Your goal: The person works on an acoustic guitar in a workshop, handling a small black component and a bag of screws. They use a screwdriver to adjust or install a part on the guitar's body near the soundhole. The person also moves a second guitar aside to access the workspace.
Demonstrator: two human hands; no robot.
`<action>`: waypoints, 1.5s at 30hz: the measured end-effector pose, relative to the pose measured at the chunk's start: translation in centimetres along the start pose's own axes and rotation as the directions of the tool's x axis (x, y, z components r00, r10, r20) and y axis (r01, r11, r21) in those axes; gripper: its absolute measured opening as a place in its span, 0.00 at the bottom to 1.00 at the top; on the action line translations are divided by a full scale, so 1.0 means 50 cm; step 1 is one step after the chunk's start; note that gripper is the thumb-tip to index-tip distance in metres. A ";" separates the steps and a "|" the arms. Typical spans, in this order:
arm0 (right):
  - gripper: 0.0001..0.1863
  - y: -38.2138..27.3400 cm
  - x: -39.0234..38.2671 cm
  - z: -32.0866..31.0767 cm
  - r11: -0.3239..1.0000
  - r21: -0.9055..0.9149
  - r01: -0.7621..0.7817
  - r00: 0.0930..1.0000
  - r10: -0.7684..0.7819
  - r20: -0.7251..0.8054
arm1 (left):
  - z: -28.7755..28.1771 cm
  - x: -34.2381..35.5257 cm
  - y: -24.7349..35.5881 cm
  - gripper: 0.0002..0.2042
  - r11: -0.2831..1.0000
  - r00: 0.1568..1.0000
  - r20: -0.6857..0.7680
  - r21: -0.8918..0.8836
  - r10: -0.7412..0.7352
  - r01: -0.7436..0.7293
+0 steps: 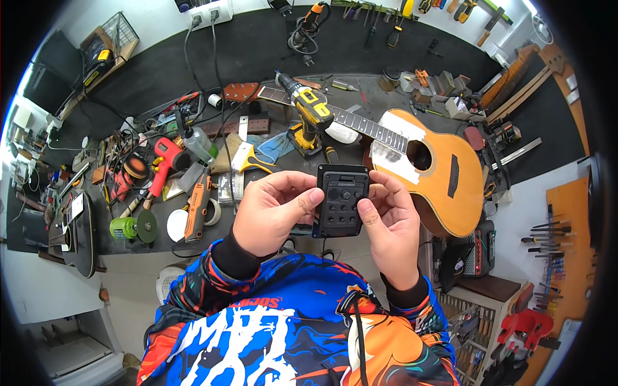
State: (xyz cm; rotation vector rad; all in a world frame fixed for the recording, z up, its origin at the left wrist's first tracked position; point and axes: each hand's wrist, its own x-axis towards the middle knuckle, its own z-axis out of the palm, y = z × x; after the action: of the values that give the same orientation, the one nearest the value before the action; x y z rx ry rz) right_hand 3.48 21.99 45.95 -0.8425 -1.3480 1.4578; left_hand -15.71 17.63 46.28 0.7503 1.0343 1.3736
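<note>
A black rectangular guitar preamp panel with knobs (341,199) is held upright between both hands at the front of the bench, a cable hanging below it. My left hand (277,215) grips its left edge, thumb near the upper part of the face. My right hand (389,228) holds the right edge, thumb against the side of the face. Behind it, an acoustic guitar (460,186) lies face up with pale masking on its top around the soundhole. A yellow-and-black cordless drill (310,106) stands beside the guitar's neck.
The dark workbench (122,244) holds scattered tools, including a red power tool (168,154), a green grinder (122,226), an orange rotary tool (196,209) and a tape roll (212,212). An amplifier (483,248) stands at right. Tools hang on an orange board (563,270).
</note>
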 end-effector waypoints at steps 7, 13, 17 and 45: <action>0.23 -0.002 0.008 0.001 0.994 0.089 -0.068 0.997 0.071 -0.023 | 0.002 0.013 -0.008 0.11 1.000 1.000 -0.020 0.012 -0.001 0.001; 0.20 -0.007 0.017 -0.004 0.999 0.051 0.000 0.999 0.002 -0.035 | 0.010 0.023 -0.002 0.12 0.994 0.997 0.004 0.087 0.072 -0.072; 0.17 -0.008 0.017 -0.008 1.000 0.014 0.018 1.000 -0.018 -0.024 | 0.014 0.025 0.003 0.11 0.987 0.994 0.015 0.110 0.112 -0.113; 0.09 -0.009 0.021 0.022 0.992 0.079 0.102 0.976 -0.085 -0.200 | 0.040 0.054 -0.034 0.11 0.983 0.981 0.106 -0.096 0.165 -0.155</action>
State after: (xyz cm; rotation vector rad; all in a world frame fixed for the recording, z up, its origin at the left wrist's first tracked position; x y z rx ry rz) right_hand 2.22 22.57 46.67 -0.8311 -1.1519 1.3150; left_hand -13.45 20.41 45.12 0.8510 0.8338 1.4865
